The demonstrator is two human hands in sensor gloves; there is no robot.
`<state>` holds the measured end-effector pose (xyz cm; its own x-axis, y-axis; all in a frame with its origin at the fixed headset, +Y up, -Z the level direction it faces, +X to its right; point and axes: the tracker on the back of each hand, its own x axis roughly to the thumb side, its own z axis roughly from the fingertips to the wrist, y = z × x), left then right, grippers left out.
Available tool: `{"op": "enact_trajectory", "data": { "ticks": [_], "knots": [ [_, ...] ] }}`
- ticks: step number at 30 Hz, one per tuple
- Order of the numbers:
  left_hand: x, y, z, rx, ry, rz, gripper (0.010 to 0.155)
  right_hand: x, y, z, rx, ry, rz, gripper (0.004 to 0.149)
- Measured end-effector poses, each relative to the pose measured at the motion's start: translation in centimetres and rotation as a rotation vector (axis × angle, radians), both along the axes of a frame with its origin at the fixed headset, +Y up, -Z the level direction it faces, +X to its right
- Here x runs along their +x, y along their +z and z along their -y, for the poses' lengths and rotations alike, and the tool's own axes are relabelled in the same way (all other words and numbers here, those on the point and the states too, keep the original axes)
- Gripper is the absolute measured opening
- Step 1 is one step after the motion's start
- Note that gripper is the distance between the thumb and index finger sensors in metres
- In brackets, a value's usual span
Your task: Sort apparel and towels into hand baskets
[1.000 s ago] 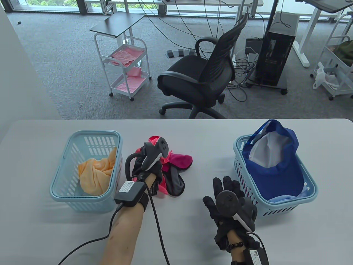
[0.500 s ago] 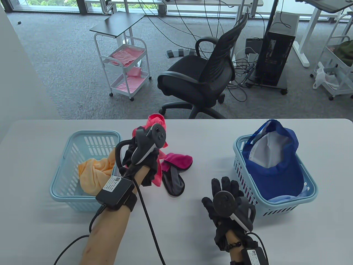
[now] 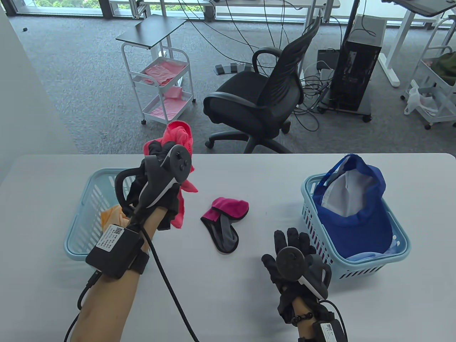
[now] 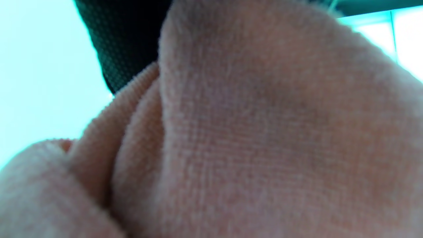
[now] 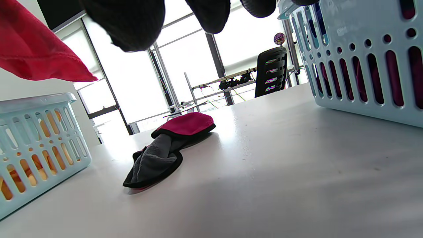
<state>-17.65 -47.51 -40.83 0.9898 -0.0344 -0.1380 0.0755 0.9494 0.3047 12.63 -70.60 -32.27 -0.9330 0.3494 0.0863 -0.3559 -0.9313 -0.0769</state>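
- The left hand, in a black sensor glove, is raised above the white table and grips a bright pink cloth; the cloth bunches above the fingers and hangs down past the palm.
- In the left wrist view that cloth fills nearly the whole frame, close and blurred.
- The hand and cloth are over the right rim of the left pale blue slotted plastic basket, which holds a crumpled orange towel.
- A magenta and grey sock-like piece with black trim lies flat on the table between the 2 baskets, touching neither; the right wrist view shows it in mid-table.
- The right hand rests low over the table with fingers spread, holding nothing, just left of the right pale blue basket.
- That basket holds a blue cap with a white lining, its peak rising above the rim.
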Motion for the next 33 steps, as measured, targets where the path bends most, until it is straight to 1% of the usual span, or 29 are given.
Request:
{"op": "enact_trajectory", "data": {
  "ticks": [8, 13, 15, 18, 26, 33],
  "knots": [
    [-5.0, 0.5, -0.5, 0.007, -0.033, -0.097, 0.053, -0.1, 0.0, 0.0, -0.001, 0.003, -0.002, 0.075],
    [-7.9, 0.5, 0.2, -0.01, -0.041, -0.157, 0.053, -0.2, 0.1, 0.0, 0.0, 0.015, -0.004, 0.075],
    [-8.6, 0.4, 0.6, -0.017, -0.04, -0.172, 0.053, -0.2, 0.2, 0.0, 0.001, 0.015, -0.005, 0.075],
    [-9.6, 0.1, 1.9, -0.048, -0.037, -0.191, 0.053, -0.2, 0.2, 0.1, -0.001, 0.017, -0.003, 0.074],
    [-11.0, -1.0, 5.3, -0.13, -0.025, -0.215, 0.054, -0.2, 0.2, 0.1, -0.009, 0.017, 0.0, 0.075],
    [-11.5, -2.0, 7.9, -0.192, 0.012, -0.213, 0.055, -0.2, 0.3, 0.1, -0.015, 0.015, 0.005, 0.074]
  ]
}}
